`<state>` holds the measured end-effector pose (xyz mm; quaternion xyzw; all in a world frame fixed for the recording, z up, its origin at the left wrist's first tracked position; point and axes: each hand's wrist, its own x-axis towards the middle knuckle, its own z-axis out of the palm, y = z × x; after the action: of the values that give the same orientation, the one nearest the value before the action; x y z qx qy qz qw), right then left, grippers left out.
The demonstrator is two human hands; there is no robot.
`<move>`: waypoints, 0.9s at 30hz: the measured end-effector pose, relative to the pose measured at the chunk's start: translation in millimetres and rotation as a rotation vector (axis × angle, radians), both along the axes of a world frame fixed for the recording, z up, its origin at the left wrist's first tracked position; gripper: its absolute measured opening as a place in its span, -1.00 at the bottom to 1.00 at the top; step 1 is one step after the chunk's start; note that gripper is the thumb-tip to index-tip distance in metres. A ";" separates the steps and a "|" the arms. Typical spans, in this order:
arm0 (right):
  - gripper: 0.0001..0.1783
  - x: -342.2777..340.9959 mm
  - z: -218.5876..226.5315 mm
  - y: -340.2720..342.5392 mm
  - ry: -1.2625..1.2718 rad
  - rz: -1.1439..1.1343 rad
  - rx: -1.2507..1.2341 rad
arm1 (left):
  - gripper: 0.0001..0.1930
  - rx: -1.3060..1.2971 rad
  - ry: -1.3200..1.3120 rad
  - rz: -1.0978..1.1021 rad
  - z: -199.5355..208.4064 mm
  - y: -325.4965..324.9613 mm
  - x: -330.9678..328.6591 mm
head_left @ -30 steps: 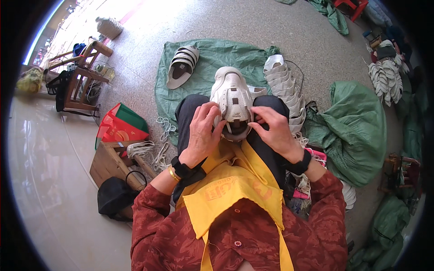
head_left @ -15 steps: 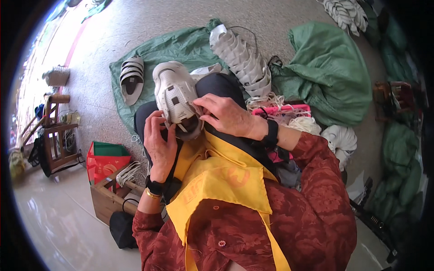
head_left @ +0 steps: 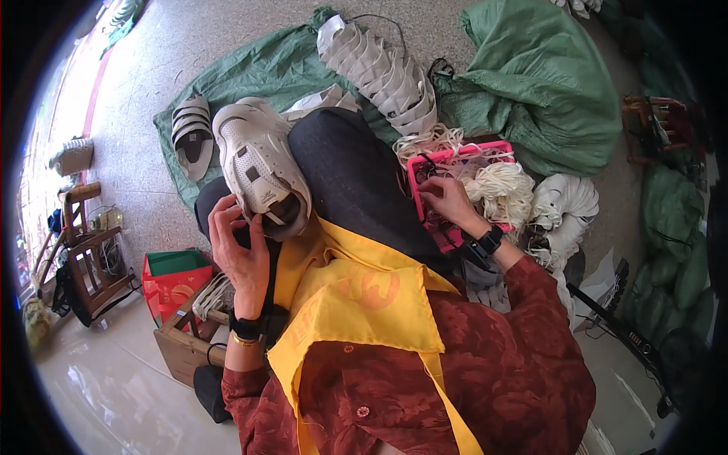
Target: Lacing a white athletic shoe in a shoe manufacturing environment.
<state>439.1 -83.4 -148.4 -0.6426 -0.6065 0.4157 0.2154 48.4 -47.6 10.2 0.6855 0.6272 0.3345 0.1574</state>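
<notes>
left hand (head_left: 239,254): fingers gripping white shoe (head_left: 262,176) on lap | right hand (head_left: 447,201): fingers curled loosely inside pink basket (head_left: 455,163), among white cords (head_left: 500,189)

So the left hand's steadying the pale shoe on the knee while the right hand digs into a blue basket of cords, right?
Not quite: the basket is pink, as the head view shows. The left hand steadies the pale shoe on the knee, and the right hand reaches into that basket of cords.
</notes>
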 end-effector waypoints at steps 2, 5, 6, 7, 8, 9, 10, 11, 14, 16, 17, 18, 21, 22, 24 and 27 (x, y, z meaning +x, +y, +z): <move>-0.82 14.4 -29.9 -17.1 0.049 -0.106 -0.072 | -0.78 0.000 0.002 0.010 -1.1 -0.1 1.3; -0.84 29.8 -61.4 -11.4 0.143 -0.351 -0.205 | -0.78 -0.001 0.013 0.010 -2.3 1.7 1.0; -0.82 37.9 -83.2 -7.8 0.014 -0.288 0.018 | -0.78 0.001 0.019 0.013 -1.8 1.6 1.4; -0.80 42.6 -92.5 1.8 0.048 -0.310 -0.024 | -0.78 0.006 0.024 0.012 -2.9 2.1 1.8; -0.78 47.5 -101.5 11.9 0.082 -0.332 -0.065 | -0.77 0.001 0.018 0.011 -5.2 2.4 1.6; -0.76 49.7 -109.0 22.2 0.124 -0.348 -0.110 | -0.77 -0.003 0.026 0.016 -3.7 1.9 1.8; -0.76 50.4 -114.1 32.7 0.159 -0.405 -0.141 | -0.76 -0.004 0.030 0.018 -3.6 2.1 2.0; -0.75 49.7 -119.5 43.1 0.194 -0.462 -0.172 | -0.76 -0.006 0.034 0.022 -3.2 1.9 2.7; -0.74 55.9 -148.9 72.7 0.189 -0.530 -0.216 | -0.77 -0.065 0.034 0.077 1.2 -2.4 4.9; -0.72 72.5 -192.7 86.0 0.000 -0.451 -0.210 | -0.79 -0.055 0.056 0.073 0.2 -2.7 2.9; -0.73 72.4 -206.5 93.2 0.021 -0.473 -0.264 | -0.79 -0.051 0.078 0.074 0.4 -3.4 2.4; -0.73 71.2 -217.2 100.2 0.041 -0.496 -0.314 | -0.80 -0.057 0.076 0.081 0.5 -4.5 2.5; -0.74 111.4 -276.7 99.5 -0.158 -0.537 -0.264 | -0.81 -0.086 0.009 0.048 -8.4 7.2 -1.6; -0.74 103.1 -278.9 104.9 -0.121 -0.583 -0.277 | -0.81 -0.087 0.023 0.054 -7.7 5.9 -0.1; -0.79 82.0 -257.9 116.4 -0.040 -0.590 -0.390 | -0.81 -0.084 0.055 0.071 -5.9 2.3 1.4; -0.85 56.9 -190.9 121.7 0.137 -0.646 -0.396 | -0.80 -0.074 0.070 0.097 1.0 -5.9 3.2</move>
<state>496.0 38.4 -339.3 -0.8004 -0.2652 0.4776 0.2470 51.6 -53.5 11.2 0.6593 0.6768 0.2941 0.1443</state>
